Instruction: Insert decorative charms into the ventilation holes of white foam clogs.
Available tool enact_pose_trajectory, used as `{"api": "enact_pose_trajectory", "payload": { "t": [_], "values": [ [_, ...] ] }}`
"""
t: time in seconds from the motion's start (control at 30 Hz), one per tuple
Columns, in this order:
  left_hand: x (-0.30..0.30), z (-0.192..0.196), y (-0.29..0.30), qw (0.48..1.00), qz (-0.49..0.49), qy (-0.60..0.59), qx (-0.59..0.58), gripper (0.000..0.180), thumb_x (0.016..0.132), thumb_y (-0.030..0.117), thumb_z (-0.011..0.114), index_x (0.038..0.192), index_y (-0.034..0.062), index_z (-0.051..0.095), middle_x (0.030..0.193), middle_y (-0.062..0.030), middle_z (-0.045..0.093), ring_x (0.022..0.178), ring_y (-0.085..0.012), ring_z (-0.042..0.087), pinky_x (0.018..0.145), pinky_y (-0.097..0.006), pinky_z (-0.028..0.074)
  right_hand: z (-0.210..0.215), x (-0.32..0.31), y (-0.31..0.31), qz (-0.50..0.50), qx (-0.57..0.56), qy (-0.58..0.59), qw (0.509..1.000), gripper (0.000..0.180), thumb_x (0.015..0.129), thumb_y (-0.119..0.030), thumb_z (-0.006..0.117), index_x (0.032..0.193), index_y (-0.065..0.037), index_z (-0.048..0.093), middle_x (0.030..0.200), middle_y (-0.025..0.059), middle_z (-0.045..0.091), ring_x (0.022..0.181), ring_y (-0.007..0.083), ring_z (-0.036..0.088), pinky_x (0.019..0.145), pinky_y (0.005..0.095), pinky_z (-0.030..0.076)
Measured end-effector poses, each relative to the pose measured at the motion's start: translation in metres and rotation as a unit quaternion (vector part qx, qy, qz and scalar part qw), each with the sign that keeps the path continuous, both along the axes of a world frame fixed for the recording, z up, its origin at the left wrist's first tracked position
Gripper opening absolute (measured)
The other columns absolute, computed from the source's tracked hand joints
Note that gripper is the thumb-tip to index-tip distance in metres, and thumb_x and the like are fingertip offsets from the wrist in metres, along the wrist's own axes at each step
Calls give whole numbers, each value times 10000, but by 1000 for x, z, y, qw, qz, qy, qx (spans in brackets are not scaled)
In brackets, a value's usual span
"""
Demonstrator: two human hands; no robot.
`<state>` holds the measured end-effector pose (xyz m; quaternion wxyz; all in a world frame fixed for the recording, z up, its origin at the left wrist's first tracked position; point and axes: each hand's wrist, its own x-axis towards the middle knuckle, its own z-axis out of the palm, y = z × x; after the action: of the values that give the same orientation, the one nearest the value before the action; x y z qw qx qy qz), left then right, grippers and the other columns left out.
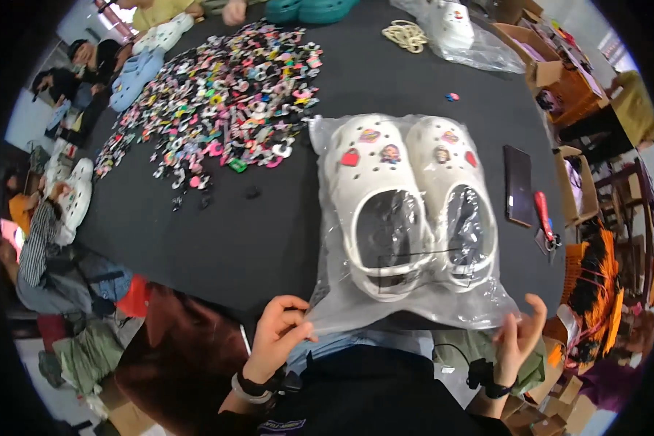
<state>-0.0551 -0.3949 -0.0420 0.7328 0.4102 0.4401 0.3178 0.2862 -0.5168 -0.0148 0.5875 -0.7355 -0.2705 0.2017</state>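
Note:
A clear plastic bag (pixel 407 314) lies on the black table in front of me, its mouth at the near edge. Inside are two white clogs (pixel 380 211), side by side with toes pointing away. Small charms, including a red heart (pixel 349 158), sit in the holes of their uppers. My left hand (pixel 277 338) pinches the near left corner of the bag between thumb and fingers. At the near right corner, my right hand (pixel 518 338) grips the bag's edge, one finger raised.
A broad heap of colourful shoe charms (pixel 225 98) covers the far left. Right of the bag lie a dark phone (pixel 517 185) and red-handled keys (pixel 543 214). Light blue clogs (pixel 134 78), teal clogs (pixel 312 10) and a bagged white clog (pixel 454 27) stand along the edges. Other people sit around the table.

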Motion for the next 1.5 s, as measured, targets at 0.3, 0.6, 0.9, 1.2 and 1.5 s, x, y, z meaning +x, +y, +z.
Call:
{"api": "enact_pose_trajectory", "payload": {
  "t": [0.3, 0.6, 0.9, 1.2, 1.5],
  "values": [
    [1, 1, -7, 999, -23, -25, 27, 313, 980, 50, 493, 1260, -7, 365, 792, -21, 547, 760, -76, 521, 704, -218, 406, 10, -96, 81, 635, -177, 319, 681, 281, 984, -207, 564, 1196, -31, 617, 739, 13, 638, 585, 44, 546, 550, 196, 442],
    [7, -19, -22, 905, -30, 205, 372, 162, 964, 97, 540, 942, -46, 612, 1076, -123, 584, 797, -164, 626, 800, -299, 477, -40, -150, 89, 574, -185, 397, 692, 245, 966, -260, 601, 865, -37, 616, 645, 19, 586, 532, 77, 527, 476, 226, 393],
    [17, -21, -32, 967, 27, 70, 245, 175, 985, 78, 503, 1142, 43, 436, 795, -70, 592, 699, -139, 621, 609, -285, 490, -44, -150, 82, 515, -117, 392, 753, 146, 946, -168, 618, 917, -29, 652, 687, 3, 610, 538, 60, 527, 478, 190, 392],
    [7, -17, -23, 979, 88, -54, 174, 178, 966, 50, 539, 1091, 78, 415, 820, 5, 450, 687, -47, 477, 635, -206, 403, -47, -112, 69, 327, -135, 365, 861, 290, 892, -87, 589, 628, -81, 469, 596, 19, 472, 497, 119, 402, 477, 259, 296],
    [-17, 4, 9, 988, 78, -51, 123, 190, 977, 82, 534, 1101, 81, 391, 721, 47, 439, 643, -38, 414, 578, -206, 343, -35, -5, 14, 255, -11, 57, 965, 275, 884, -30, 533, 654, -67, 388, 553, 25, 378, 469, 121, 329, 485, 275, 296]
  ]
}}
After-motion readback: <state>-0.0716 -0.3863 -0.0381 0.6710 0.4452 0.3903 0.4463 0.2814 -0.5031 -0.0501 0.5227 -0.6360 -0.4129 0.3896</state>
